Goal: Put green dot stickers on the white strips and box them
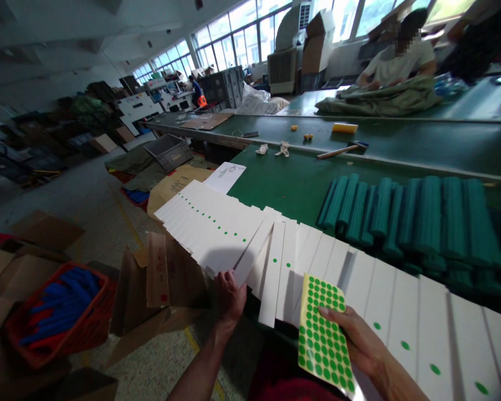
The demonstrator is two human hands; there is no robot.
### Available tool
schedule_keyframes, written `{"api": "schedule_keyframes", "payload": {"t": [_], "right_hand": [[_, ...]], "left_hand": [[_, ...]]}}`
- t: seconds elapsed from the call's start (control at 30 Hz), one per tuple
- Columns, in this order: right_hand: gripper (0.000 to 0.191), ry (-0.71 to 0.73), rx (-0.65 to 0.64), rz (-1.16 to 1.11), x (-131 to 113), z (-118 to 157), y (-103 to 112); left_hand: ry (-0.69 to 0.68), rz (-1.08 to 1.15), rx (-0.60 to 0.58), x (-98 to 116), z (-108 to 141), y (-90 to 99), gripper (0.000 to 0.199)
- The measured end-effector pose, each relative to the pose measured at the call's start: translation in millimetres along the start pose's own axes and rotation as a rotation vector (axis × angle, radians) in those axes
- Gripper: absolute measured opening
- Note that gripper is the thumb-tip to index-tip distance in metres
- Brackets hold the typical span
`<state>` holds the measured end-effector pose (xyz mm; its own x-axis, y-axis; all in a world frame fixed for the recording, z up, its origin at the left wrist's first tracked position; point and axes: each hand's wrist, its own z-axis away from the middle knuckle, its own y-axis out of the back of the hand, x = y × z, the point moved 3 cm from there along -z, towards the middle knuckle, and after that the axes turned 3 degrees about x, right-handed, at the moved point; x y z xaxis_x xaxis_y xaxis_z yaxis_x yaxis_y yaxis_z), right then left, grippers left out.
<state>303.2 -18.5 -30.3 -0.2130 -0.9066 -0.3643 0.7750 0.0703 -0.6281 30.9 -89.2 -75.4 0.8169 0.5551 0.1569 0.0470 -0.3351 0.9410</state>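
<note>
In my right hand [357, 337] is a yellow-backed sheet of round green stickers [323, 328], its thumb pressed on the front. My left hand [230, 295] has its fingers curled round the near end of a long, narrow white box [254, 250], which lies tilted over its neighbours. Beside it, another white box [272, 278] with one green dot sticks out toward me. Overlapping white boxes [217, 214] with a row of green dots fan out to the left. More white boxes [401, 301] lie side by side to the right, some dotted near their lower ends.
Bundled dark green rolls [413, 217] are piled at the right of the green table [271, 178]. A hammer [342, 149] and a yellow roll [344, 128] lie farther back. Cardboard boxes [171, 273] and an orange crate [58, 312] stand at left. A person [401, 61] sits across, handling green fabric.
</note>
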Motion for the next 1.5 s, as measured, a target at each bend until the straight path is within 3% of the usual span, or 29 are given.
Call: {"api": "schedule_keyframes", "payload": {"t": [0.13, 0.2, 0.27, 0.37, 0.43, 0.5, 0.6, 0.67, 0.73, 0.8, 0.87, 0.93, 1.03, 1.13, 1.23, 1.37, 1.43, 1.5], "right_hand": [[0.015, 0.005, 0.014, -0.042, 4.0, 8.7, 7.6], [0.015, 0.001, 0.018, -0.059, 5.3, 11.5, 11.8], [0.013, 0.003, 0.019, -0.074, 6.5, 13.7, 15.3], [0.013, 0.024, 0.024, -0.079, 8.8, 15.8, 18.3], [0.013, 0.038, 0.031, -0.062, 11.0, 16.2, 18.8], [0.012, 0.053, 0.034, -0.032, 12.6, 14.6, 17.7], [0.013, 0.096, 0.027, 0.021, 10.4, 5.9, 12.8], [0.015, 0.137, 0.016, 0.030, 5.2, -4.9, 8.3], [0.019, 0.181, -0.005, 0.016, -0.9, -18.3, 4.0], [0.024, 0.218, -0.030, -0.003, -4.9, -32.7, 0.5], [0.029, 0.246, -0.072, -0.019, -4.0, -47.0, -3.9], [0.032, 0.250, -0.139, -0.040, 2.4, -60.9, -11.1], [0.035, 0.244, -0.226, -0.069, 14.7, -79.6, -25.1], [0.035, 0.259, -0.223, -0.092, 17.3, -88.5, -30.9], [0.033, 0.273, -0.136, -0.073, 10.8, -76.2, -19.9], [0.031, 0.353, 0.039, -0.045, 7.2, -35.6, 4.6], [0.029, 0.401, 0.089, -0.031, 10.4, -18.1, 11.0], [0.025, 0.429, 0.131, -0.025, 14.4, -7.6, 12.8]], "left_hand": [[0.092, 0.248, -0.040, 3.3, 7.1, -6.2, 0.033], [0.236, 0.450, -0.105, -2.9, 9.5, -9.4, 0.034], [0.408, 0.700, -0.243, -11.3, 11.6, -14.2, 0.036], [0.658, 1.027, -0.381, -23.1, 15.5, -22.3, 0.051], [0.789, 1.076, -0.342, -32.2, 17.7, -27.8, 0.060], [0.837, 0.970, -0.307, -41.6, 18.8, -32.2, 0.062], [0.742, 0.651, -0.304, -51.6, 16.1, -28.4, 0.059], [0.621, 0.412, -0.162, -50.3, 11.3, -12.5, 0.054], [0.432, 0.261, 0.033, -33.3, 5.9, 10.0, 0.047], [0.151, 0.241, 0.094, 1.0, 0.8, 27.1, 0.037], [-0.178, 0.272, -0.029, 42.7, -3.8, 31.6, 0.031], [-0.426, 0.231, -0.190, 74.6, -8.1, 24.9, 0.041], [-0.623, 0.116, -0.407, 88.5, -15.0, 2.7, 0.049], [-0.691, 0.025, -0.481, 78.3, -20.4, -13.6, 0.052], [-0.693, 0.028, -0.428, 75.0, -22.2, -12.4, 0.051], [-0.562, 0.224, -0.379, 100.2, -17.5, 0.2, 0.043], [-0.500, 0.495, -0.493, 123.3, -8.9, 1.5, 0.038], [-0.406, 0.857, -0.745, 147.5, 4.2, -2.5, 0.036]]}}
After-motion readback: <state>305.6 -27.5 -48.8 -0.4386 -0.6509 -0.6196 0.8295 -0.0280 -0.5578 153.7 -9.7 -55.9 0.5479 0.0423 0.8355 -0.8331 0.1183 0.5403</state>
